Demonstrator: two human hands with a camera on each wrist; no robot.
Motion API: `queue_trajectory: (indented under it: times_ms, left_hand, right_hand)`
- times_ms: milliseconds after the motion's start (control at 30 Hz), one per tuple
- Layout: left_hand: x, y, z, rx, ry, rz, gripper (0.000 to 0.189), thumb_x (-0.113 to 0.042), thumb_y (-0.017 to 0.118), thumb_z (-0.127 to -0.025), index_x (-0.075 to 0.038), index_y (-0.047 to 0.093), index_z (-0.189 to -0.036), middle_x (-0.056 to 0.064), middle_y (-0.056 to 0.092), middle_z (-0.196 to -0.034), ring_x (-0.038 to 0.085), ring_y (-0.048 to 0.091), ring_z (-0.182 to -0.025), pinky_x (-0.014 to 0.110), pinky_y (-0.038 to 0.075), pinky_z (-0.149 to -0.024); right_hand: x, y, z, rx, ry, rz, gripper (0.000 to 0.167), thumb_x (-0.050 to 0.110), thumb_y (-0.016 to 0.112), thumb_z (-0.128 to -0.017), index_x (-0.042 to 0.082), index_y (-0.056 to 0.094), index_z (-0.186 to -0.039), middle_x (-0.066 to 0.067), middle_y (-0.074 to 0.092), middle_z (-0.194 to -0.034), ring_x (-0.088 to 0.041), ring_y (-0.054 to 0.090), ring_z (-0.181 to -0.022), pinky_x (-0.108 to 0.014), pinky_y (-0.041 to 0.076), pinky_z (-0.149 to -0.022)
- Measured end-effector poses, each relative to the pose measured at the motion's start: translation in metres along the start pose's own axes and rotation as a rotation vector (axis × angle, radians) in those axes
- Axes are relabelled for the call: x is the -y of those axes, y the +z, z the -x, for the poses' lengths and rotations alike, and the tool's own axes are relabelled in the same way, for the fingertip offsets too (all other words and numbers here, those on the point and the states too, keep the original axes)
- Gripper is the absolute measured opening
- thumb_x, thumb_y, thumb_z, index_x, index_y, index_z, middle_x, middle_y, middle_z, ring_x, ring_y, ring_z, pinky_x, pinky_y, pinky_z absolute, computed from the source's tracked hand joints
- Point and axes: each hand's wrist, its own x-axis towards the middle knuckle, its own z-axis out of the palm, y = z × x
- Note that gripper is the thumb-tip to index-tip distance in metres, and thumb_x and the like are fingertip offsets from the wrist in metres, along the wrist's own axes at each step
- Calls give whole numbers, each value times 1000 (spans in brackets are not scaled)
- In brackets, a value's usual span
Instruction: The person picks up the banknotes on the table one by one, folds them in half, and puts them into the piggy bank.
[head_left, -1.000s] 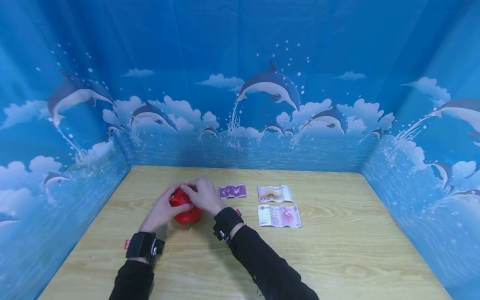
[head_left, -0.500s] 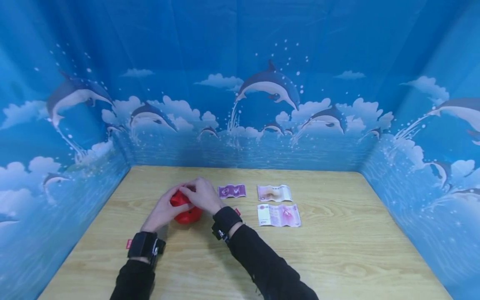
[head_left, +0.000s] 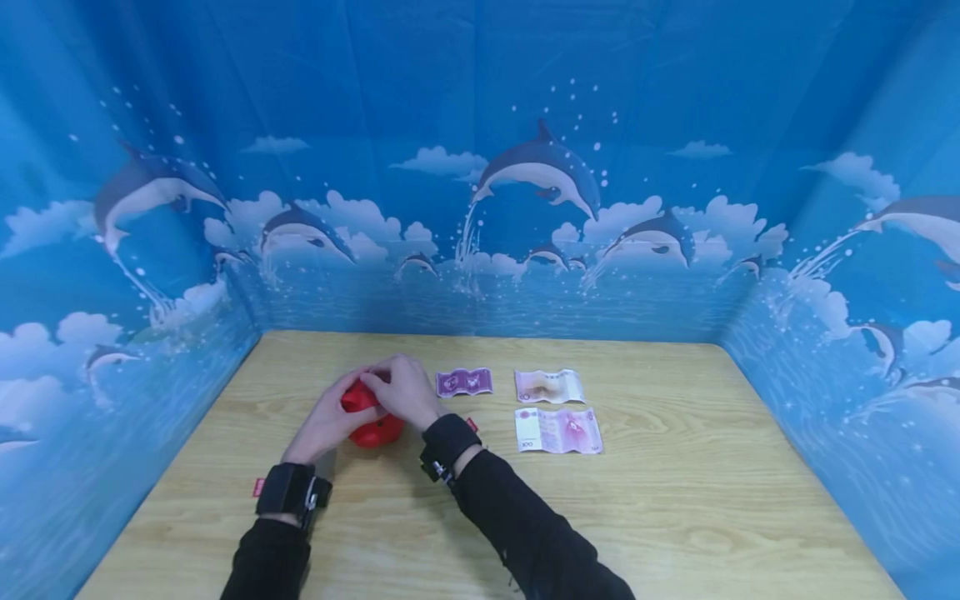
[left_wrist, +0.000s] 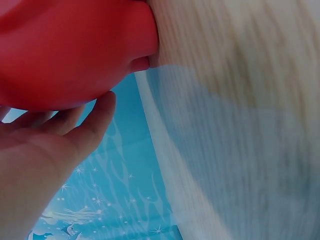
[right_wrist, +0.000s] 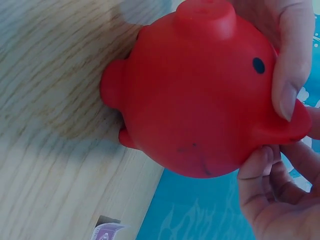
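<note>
A blue backdrop (head_left: 480,75) printed with leaping dolphins, clouds and splashes walls in a wood-grain bench (head_left: 675,517); two black sleeves (head_left: 540,525) reach over it; the left hand (head_left: 326,425) grips a red piggy bank (head_left: 378,429) on the bench's left side, thumb and fingers curled round its head; the right hand (head_left: 408,392) touches the pig's top with bent fingers, though I cannot tell whether they pinch anything; the pig carries a dark eye and a few faint dark marks, with no legible wording; black bands (head_left: 283,490) circle both wrists; right of the hands lie three creased banknotes: a pink one (head_left: 558,430), nearest the person, seems to bear "100" by its lower left corner; a paler pink-and-tan one (head_left: 549,387) sits just beyond it, its print too small to read; a purple one (head_left: 464,382) lies left of that, its white markings unreadable; small red tags (head_left: 258,487) show beside the bands, their lettering illegible.
</note>
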Motion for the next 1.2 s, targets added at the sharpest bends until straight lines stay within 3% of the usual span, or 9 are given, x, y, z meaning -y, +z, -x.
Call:
queue_trajectory:
  times_ms: [733, 1200]
  left_hand:
    - [1, -1, 1, 9, -13, 6, 92, -47, 77, -80, -24, 28, -155, 10, 36, -154, 35, 39, -135, 55, 43, -104]
    - [1, 0, 0, 6, 25, 11, 90, -45, 77, -82, -23, 28, -155, 10, 37, -153, 35, 38, -134, 56, 42, -104]
  right_hand:
    - [-3, -1, 1, 28, -41, 13, 20, 22, 61, -97, 13, 77, -106, 3, 74, -100, -3, 59, -85, -15, 44, -70]
    - [1, 1, 1, -15, 39, 5, 17, 19, 64, -96, 11, 76, -105, 0, 74, -102, -9, 65, -96, -18, 50, -77]
